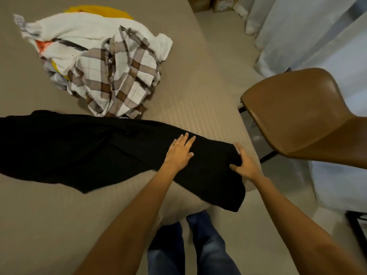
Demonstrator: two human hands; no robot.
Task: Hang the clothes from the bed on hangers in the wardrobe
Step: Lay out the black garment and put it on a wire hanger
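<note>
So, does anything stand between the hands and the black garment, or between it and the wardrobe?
Nothing separates them: the left hand lies flat on the black garment, and the right hand touches its right edge. The wardrobe is out of view; a brown chair stands beside the bed.

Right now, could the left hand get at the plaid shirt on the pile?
Probably yes. The left hand lies flat on the black garment, holding nothing, and only open bed lies between it and the plaid shirt; it would likely need a forward lean.
</note>
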